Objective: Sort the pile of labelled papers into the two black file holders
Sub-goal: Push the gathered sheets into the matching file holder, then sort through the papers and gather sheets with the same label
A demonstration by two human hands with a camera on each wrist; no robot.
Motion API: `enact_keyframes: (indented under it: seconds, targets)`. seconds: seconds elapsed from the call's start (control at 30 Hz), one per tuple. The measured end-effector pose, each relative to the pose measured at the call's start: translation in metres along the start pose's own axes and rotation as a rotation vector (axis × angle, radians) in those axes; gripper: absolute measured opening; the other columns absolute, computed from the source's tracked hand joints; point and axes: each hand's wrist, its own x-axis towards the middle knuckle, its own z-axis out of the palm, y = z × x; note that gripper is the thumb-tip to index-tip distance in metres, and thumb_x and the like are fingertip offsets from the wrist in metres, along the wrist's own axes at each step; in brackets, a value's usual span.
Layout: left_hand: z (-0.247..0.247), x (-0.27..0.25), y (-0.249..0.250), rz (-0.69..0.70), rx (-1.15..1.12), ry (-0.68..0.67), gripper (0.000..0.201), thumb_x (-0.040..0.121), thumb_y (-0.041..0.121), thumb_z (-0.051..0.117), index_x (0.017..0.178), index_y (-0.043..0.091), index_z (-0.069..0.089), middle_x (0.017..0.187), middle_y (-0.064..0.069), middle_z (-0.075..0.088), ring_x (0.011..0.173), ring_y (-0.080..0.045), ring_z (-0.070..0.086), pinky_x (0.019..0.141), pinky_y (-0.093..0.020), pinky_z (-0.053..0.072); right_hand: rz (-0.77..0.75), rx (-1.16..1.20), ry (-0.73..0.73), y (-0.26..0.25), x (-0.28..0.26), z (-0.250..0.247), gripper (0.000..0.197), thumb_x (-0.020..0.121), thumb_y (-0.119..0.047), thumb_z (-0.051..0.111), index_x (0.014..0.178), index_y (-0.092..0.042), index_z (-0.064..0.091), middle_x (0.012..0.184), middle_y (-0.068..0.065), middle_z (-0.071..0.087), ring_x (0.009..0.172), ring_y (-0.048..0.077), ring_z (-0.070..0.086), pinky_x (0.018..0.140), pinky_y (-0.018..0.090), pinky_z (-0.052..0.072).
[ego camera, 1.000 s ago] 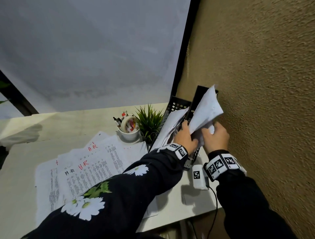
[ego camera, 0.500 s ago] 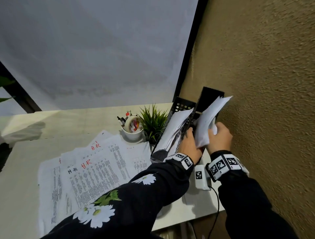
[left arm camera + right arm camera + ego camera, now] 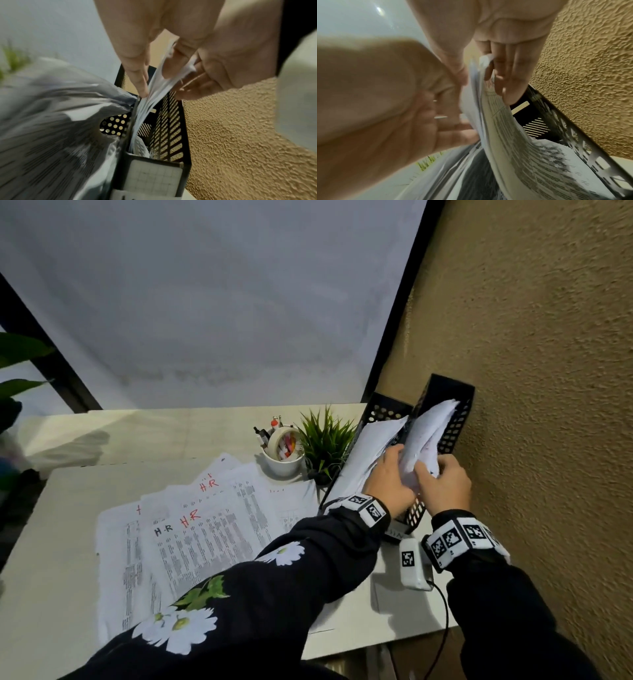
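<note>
Two black perforated file holders stand against the tan wall: the left holder (image 3: 383, 410) is stuffed with sheets (image 3: 370, 450), and the right holder (image 3: 459, 419) is the one I am working at. Both hands hold one bent sheaf of printed papers (image 3: 428, 433) whose far end is down inside the right holder. My left hand (image 3: 394, 474) pinches its near edge from the left, with the index finger (image 3: 142, 81) along the sheet. My right hand (image 3: 442, 484) pinches the same edge from the right, between thumb and fingers (image 3: 506, 83). The pile of papers labelled H-R (image 3: 205, 529) lies spread on the table.
A white cup (image 3: 284, 465) with pens and a tape roll and a small green plant (image 3: 325, 440) stand left of the holders. A white tagged box (image 3: 412, 563) with a cable lies by my right wrist. The rough wall (image 3: 548, 405) is right beside the right holder.
The sheaf stood up above the holders a second ago. It has come down and forward into the right holder, and both hands have dropped with it.
</note>
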Motion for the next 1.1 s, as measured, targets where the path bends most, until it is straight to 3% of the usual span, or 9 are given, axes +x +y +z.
enact_keyframes:
  seconds: [0.17,0.3,0.43,0.57,0.63,0.73,0.9,1.03,1.1]
  targets:
    - [-0.066,-0.036,-0.056,-0.07,-0.176,0.25,0.057,0.078,-0.014,0.045,0.128,0.015,0.047,0.131,-0.003,0.052,0.11,-0.018,0.058,0.095,-0.035,0.052,-0.169,0.25,0.026,-0.021,-0.023,0.017,0.021,0.082,-0.033,0.064,0.096,-0.018,0.059,0.069,0.0,0.053,0.063,0.017,0.048,0.062,0.027,0.038]
    - [-0.127,-0.071,-0.139,-0.328,-0.065,0.583,0.034,0.084,-0.008,0.043,0.106,0.012,0.059,0.112,-0.008,0.063,0.101,-0.025,0.063,0.085,-0.032,0.052,-0.205,0.379,-0.261,-0.027,-0.055,0.064,0.008,0.083,-0.03,0.065,0.081,-0.027,0.057,0.059,0.009,0.048,0.054,0.021,0.046,0.054,0.03,0.04]
    - [-0.186,-0.114,-0.212,-0.774,0.139,0.696,0.044,0.084,0.006,0.056,0.126,0.006,0.047,0.135,-0.015,0.045,0.12,-0.033,0.049,0.1,-0.037,0.04,-0.064,0.208,-0.645,-0.02,-0.096,0.129,0.011,0.084,-0.021,0.065,0.089,-0.014,0.059,0.067,0.005,0.059,0.054,0.018,0.055,0.049,0.025,0.046]
    - [-0.211,-0.147,-0.249,-1.128,0.136,0.73,0.073,0.074,0.026,0.07,0.132,0.001,0.033,0.135,-0.02,0.041,0.122,-0.039,0.047,0.101,-0.046,0.042,0.126,0.083,-0.837,-0.002,-0.134,0.178,0.032,0.079,-0.019,0.07,0.107,-0.006,0.061,0.098,0.017,0.065,0.089,0.029,0.062,0.078,0.032,0.05]
    - [-0.214,-0.154,-0.263,-1.14,0.012,0.765,0.078,0.07,0.027,0.074,0.13,-0.001,0.033,0.133,-0.021,0.046,0.118,-0.039,0.052,0.098,-0.047,0.046,0.17,0.04,-0.866,0.003,-0.151,0.192,0.048,0.08,-0.017,0.069,0.12,0.005,0.055,0.114,0.022,0.061,0.105,0.033,0.059,0.093,0.034,0.048]
    - [-0.217,-0.16,-0.268,-1.072,-0.085,0.703,0.057,0.08,0.02,0.067,0.127,-0.002,0.042,0.131,-0.021,0.053,0.113,-0.037,0.057,0.1,-0.044,0.046,0.266,0.086,-0.85,0.0,-0.169,0.2,0.058,0.083,-0.009,0.064,0.136,0.0,0.043,0.107,0.013,0.057,0.09,0.019,0.059,0.07,0.011,0.05]
    - [-0.217,-0.168,-0.266,-0.687,-0.105,0.579,0.023,0.094,0.015,0.052,0.112,0.006,0.063,0.104,-0.013,0.063,0.1,-0.027,0.059,0.086,-0.03,0.043,0.423,0.19,-0.842,-0.014,-0.172,0.199,0.065,0.084,-0.004,0.065,0.141,0.002,0.034,0.144,0.023,0.041,0.13,0.033,0.043,0.102,0.029,0.036]
    - [-0.221,-0.172,-0.262,-0.609,-0.215,0.302,0.016,0.092,0.018,0.056,0.103,0.014,0.067,0.092,-0.006,0.067,0.08,-0.021,0.06,0.073,-0.026,0.047,0.575,0.504,-0.781,-0.017,-0.165,0.199,0.076,0.077,-0.002,0.071,0.141,0.003,0.031,0.15,0.024,0.028,0.134,0.037,0.036,0.068,0.008,0.047]
    - [-0.222,-0.173,-0.26,-0.595,-0.223,0.145,0.014,0.089,0.02,0.059,0.097,0.014,0.069,0.096,-0.013,0.071,0.075,-0.02,0.055,0.068,-0.028,0.044,0.571,0.537,-0.754,-0.006,-0.162,0.208,0.091,0.059,-0.023,0.088,0.135,-0.01,0.041,0.144,0.014,0.04,0.123,0.03,0.048,0.067,0.017,0.052]
